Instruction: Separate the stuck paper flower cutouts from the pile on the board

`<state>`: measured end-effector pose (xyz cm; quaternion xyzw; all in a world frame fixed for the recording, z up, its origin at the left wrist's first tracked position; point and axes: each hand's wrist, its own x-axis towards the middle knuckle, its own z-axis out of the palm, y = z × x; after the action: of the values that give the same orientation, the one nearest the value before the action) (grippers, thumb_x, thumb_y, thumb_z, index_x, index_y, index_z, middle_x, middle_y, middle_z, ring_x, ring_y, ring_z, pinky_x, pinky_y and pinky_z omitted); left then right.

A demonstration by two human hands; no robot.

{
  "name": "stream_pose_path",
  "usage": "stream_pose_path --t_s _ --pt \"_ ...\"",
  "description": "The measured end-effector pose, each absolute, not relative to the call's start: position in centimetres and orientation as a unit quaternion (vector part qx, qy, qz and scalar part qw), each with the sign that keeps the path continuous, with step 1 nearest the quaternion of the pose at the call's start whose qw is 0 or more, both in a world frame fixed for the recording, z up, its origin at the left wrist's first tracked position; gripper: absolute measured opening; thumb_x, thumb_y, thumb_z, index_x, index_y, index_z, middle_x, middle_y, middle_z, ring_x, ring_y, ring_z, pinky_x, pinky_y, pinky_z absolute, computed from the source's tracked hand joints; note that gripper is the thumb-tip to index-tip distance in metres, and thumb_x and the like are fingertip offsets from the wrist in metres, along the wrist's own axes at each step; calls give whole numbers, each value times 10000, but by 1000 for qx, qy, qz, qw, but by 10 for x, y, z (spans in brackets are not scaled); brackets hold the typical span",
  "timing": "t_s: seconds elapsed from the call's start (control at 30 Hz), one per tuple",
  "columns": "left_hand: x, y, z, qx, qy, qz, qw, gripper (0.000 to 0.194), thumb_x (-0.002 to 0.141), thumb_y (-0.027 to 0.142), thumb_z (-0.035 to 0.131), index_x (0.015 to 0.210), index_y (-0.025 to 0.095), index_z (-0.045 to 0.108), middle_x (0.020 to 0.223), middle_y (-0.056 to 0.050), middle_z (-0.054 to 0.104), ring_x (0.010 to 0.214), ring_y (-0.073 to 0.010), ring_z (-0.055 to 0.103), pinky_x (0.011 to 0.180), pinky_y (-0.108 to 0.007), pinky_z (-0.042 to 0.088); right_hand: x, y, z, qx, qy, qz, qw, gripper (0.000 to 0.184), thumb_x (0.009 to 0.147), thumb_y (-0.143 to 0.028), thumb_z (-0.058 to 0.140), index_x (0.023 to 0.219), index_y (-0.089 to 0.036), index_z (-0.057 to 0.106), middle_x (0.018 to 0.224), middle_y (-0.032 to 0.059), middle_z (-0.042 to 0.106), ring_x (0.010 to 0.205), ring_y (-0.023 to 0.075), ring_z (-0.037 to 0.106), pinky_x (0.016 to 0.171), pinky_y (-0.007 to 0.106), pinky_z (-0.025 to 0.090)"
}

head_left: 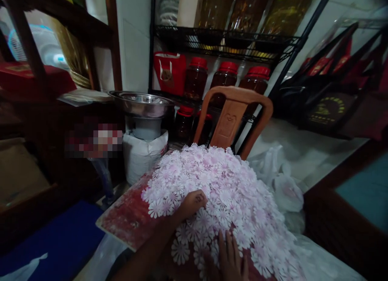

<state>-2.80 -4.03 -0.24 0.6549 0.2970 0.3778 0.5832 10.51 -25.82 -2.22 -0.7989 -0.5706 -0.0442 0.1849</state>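
Head view of a heap of pale pink flower cut-outs [221,184] piled on a red-stained board [127,220], with both hands at its near side. The left hand [192,204] lies back-up on the heap's near-left slope, its fingertips buried among the cut-outs, so whether it holds any cannot be told. The right hand [228,258] sits at the near edge, not clenched, its fingers [223,248] open and spread upright, with no grasp visible. The heap covers most of the board and reaches towards a wooden chair back [233,111]. Beyond it stand a steel bowl [141,103] on a white sack [142,158] and red-lidded jars [195,77] on a black wire shelf [226,40]; a white plastic bag [287,192] lies to the right. Risks: the thin petals appear liable to interlock, so a pull on one cut-out could drag its neighbours along or tear it. Pressure from either hand could crease those beneath. Loose cut-outs at the heap's edges could slide off the board if it is knocked, falling towards the bag or a blue cloth [51,240] below.
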Motion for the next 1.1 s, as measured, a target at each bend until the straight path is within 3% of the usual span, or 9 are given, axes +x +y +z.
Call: stream_pose_path --t_s 0.1,0.23,0.3,0.37,0.47,0.6,0.77,0.97,1.1 --pt "-28 -40 -1 660 298 378 576 476 800 640 758 841 173 672 782 -37 701 759 -153 620 773 -285 467 102 -228 -35 -795 -591 -76 112 726 1114 -603 474 1716 -208 559 1816 187 362 1691 447 393 1315 847 223" --pt "-27 -42 2 647 322 414 554 496 856 670 694 934 180 666 901 -58 712 880 -185 655 869 -317 518 106 -171 -6 -786 -611 -38 88 743 1086 -544 560 1716 -150 550 1834 233 292 1732 463 290 1329 849 110" --pt "-28 -43 5 633 340 441 538 504 933 671 607 1067 188 659 1057 -88 745 1024 -214 693 996 -356 542 112 -140 11 -766 -628 -8 136 747 1051 -464 588 1716 -128 542 1842 238 282 1750 444 249 1353 813 38" --pt "-29 -43 7 628 352 459 521 523 963 661 579 1185 195 660 1230 -122 750 1193 -249 697 1110 -399 530 121 -115 20 -724 -634 57 268 762 965 -470 635 1638 -114 629 1813 251 366 1736 440 293 1373 773 12" --pt "-31 -43 8 640 356 463 500 562 880 642 694 1206 184 701 1323 -155 742 1308 -305 680 1184 -448 511 137 -90 19 -633 -593 174 466 687 786 -570 713 1314 -141 811 1619 267 619 1587 447 512 1376 694 236" --pt "-32 -40 6 659 351 452 489 539 843 583 752 1190 171 739 1291 -154 770 1263 -309 701 1199 -461 515 152 -82 11 -607 -526 226 552 634 808 -765 664 1034 -186 789 1256 199 780 1252 362 697 1182 532 521" --pt "-30 -33 3 669 346 439 490 466 860 591 746 1069 175 760 1116 -100 778 1097 -254 698 1072 -389 534 160 -82 12 -589 -445 298 605 661 782 -860 750 739 -213 622 751 44 655 781 222 605 794 361 553" --pt "-30 -36 4 638 378 468 481 476 906 662 717 978 207 597 935 -1 599 915 -165 585 922 -304 486 164 -79 15 -578 -343 325 665 691 786 -884 724 874 -199 722 867 85 736 839 267 693 801 390 591" --pt "-30 -40 7 633 391 479 466 478 881 650 729 965 227 523 878 34 506 834 -135 490 851 -268 438 163 -78 20 -564 -347 312 682 761 741 -896 731 1068 -210 786 1151 124 800 1148 332 738 1034 460 598"
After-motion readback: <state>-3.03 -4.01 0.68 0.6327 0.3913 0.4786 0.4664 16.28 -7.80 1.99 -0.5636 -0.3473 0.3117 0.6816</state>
